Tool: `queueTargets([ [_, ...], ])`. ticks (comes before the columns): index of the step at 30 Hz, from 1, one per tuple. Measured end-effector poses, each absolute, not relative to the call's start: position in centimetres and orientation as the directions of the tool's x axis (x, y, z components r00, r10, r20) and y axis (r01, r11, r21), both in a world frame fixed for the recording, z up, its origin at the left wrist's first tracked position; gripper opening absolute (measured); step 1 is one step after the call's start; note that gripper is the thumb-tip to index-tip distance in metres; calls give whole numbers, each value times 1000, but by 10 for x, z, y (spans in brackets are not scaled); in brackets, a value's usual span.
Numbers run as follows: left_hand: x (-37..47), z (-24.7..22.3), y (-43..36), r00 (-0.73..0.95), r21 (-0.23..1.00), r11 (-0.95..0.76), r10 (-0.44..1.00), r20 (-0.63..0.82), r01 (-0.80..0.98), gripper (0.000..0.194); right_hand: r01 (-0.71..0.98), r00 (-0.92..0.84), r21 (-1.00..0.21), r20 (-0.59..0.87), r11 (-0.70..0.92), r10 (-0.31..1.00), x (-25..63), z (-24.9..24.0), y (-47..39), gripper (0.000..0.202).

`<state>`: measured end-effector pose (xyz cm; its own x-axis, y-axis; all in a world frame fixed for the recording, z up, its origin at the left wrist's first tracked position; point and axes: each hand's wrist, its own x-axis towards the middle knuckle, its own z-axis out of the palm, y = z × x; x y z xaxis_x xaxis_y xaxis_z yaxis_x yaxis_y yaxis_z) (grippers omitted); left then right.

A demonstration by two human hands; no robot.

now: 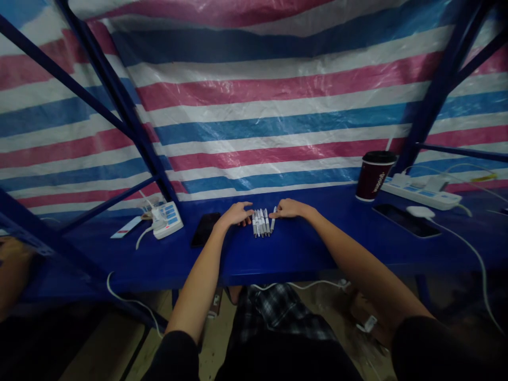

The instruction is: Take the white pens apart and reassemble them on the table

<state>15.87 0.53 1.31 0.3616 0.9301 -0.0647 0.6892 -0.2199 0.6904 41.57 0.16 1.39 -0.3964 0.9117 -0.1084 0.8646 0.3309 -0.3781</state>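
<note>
Several white-and-grey pens (261, 223) lie side by side in a row on the blue table (293, 251), all pointing toward me. At the row's left end is my left hand (235, 214), its index finger stretched out and other fingers reaching down by the nearest pen. My right hand (291, 208) is curled at the right end, thumb and fingers closed on the upper part of one pen (273, 221). That pen tilts slightly and stands a little apart from the others. Part of the right fingers is hidden behind the hand.
Left of my arm lie a dark phone (205, 229) and a power strip (168, 220). On the right are a lidded cup with a straw (373, 177), another phone (405, 220), a white charger (420, 212) and a power strip (423, 192). A co-worker's arm (14, 267) shows far left.
</note>
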Motion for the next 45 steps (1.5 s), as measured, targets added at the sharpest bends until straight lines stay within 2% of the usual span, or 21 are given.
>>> queueTargets([
  [4,155,13,8,290,512,-302,951,106,804,53,929,-246,-313,-124,197,961,405,20,-6,38],
  [7,157,15,8,278,444,-370,925,259,816,47,937,-150,-332,-102,108,983,408,25,-9,43],
  [11,162,17,5,280,430,-463,862,423,775,42,937,-113,-339,-75,81,991,417,30,-11,37],
  [16,162,15,6,263,450,-494,835,483,744,36,962,-134,-249,-70,112,989,419,26,-9,32],
  [18,161,14,7,259,454,-505,826,501,734,33,956,-162,-256,-63,141,985,420,23,-6,23],
  [20,162,14,7,263,445,-531,804,534,721,32,924,-176,-349,-28,156,984,422,19,-3,22],
  [22,165,15,5,279,405,-589,746,604,700,35,816,-203,-551,12,176,979,423,15,1,26],
  [24,170,17,-1,320,308,-671,641,697,674,41,588,-290,-780,41,212,956,423,12,3,27],
  [26,177,20,-8,401,168,-745,517,756,645,51,323,-434,-911,96,255,896,421,11,4,26],
  [29,188,23,-18,555,0,-810,402,728,587,56,87,-574,-943,216,321,790,415,13,2,29],
  [32,193,23,-21,604,-69,-801,388,696,594,46,16,-556,-942,269,334,786,415,17,3,32],
  [35,193,21,-20,574,-95,-746,418,704,659,40,38,-512,-960,219,277,830,420,16,6,31],
  [39,189,18,-18,552,-115,-696,446,705,709,34,146,-571,-975,57,170,819,424,8,12,41],
  [42,189,15,-16,590,-159,-683,462,662,713,30,115,-596,-980,64,164,801,422,2,14,38],
  [45,190,14,-15,624,-174,-685,490,609,707,28,146,-575,-959,116,242,810,417,3,12,33],
])
